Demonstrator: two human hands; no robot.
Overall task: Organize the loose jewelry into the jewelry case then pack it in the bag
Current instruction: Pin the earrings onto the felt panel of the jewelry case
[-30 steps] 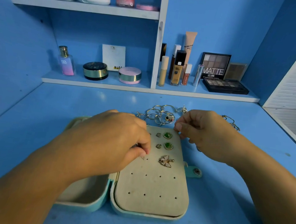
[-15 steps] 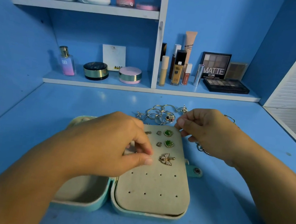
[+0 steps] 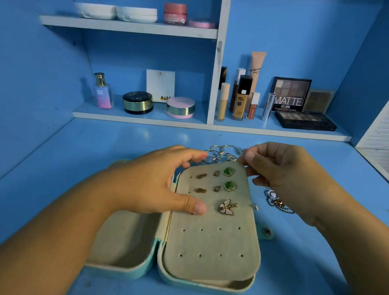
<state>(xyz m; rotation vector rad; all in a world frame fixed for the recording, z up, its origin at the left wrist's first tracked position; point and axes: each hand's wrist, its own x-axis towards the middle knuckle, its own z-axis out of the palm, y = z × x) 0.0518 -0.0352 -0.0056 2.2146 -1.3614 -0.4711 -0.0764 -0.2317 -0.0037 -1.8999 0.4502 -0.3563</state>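
Head: earring panel (image 3: 213, 244) between left fingers (image 3: 196, 207), right fingers (image 3: 249, 155)

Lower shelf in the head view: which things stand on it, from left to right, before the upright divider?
Perfume bottle → dark round jar → pink round jar.

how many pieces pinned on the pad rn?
7. Two brown studs in the left column, two small studs mid, two green studs right, a butterfly below them. The left hand covers the pad's left edge, so more may be hidden.
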